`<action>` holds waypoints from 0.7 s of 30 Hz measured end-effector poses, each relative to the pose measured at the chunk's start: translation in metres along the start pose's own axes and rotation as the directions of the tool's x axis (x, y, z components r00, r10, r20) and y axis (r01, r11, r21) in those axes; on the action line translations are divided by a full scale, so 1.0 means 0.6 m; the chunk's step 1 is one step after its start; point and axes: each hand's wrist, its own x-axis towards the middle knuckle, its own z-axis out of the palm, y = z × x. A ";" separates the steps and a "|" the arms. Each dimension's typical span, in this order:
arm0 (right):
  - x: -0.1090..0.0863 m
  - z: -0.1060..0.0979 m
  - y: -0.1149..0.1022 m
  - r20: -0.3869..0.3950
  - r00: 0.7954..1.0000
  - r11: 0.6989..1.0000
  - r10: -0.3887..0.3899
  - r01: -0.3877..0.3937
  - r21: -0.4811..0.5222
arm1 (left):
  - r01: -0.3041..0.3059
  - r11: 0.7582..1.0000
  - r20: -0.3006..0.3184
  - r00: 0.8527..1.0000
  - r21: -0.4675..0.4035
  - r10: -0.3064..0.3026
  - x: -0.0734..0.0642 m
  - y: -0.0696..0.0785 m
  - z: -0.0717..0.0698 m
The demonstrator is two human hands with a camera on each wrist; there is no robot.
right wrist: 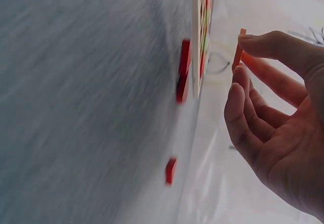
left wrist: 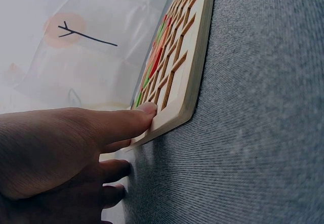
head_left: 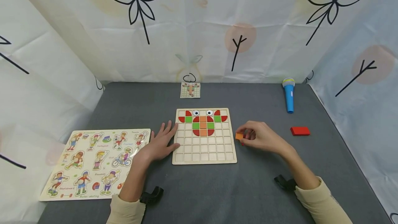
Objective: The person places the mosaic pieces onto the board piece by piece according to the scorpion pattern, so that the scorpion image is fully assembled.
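A wooden grid board (head_left: pixel 186 153) lies on the table, with red, green and orange tiles and two eye pieces set in its upper cells. My left hand (head_left: pixel 160 145) is at its left edge, fingers spread and straight. In the left wrist view the thumb (left wrist: pixel 146 108) rests on the board's rim. Just right of the board, my right hand (head_left: pixel 259 136) pinches a small orange tile (head_left: pixel 238 136) between thumb and fingers. The right wrist view shows the orange tile (right wrist: pixel 239 49) edge-on, held above the table, with red pieces (right wrist: pixel 183 72) lying near the board.
A sports picture board (head_left: pixel 87 165) lies at the left, partly under my left forearm. A small pattern card (head_left: pixel 190 90) is behind the grid board. Off to the right are a red block (head_left: pixel 300 131) and a blue toy microphone (head_left: pixel 289 96). Printed curtains hang around the grey table (head_left: pixel 217 193).
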 end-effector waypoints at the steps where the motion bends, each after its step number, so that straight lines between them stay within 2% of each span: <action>1: 0.006 0.003 -0.004 0.005 1.000 1.000 -0.011 0.011 0.012 | -0.002 1.000 0.001 1.000 -0.007 0.002 -0.001 0.000 -0.001; 7: 0.044 0.021 -0.029 0.063 0.995 0.995 -0.078 0.073 0.070 | 0.010 1.000 0.016 1.000 0.000 -0.010 -0.006 0.012 -0.008; 11: 0.069 0.036 -0.047 0.108 0.986 0.989 -0.123 0.113 0.094 | 0.016 1.000 0.014 1.000 0.020 -0.016 -0.003 0.008 -0.004; 18: 0.107 0.063 -0.072 0.199 0.965 0.985 -0.172 0.173 0.012 | 0.014 1.000 0.014 1.000 -0.003 -0.014 -0.004 0.011 -0.006; 21: 0.120 0.075 -0.077 0.215 0.958 0.980 -0.188 0.196 -0.016 | -0.003 1.000 0.007 1.000 -0.022 0.003 -0.003 0.004 -0.004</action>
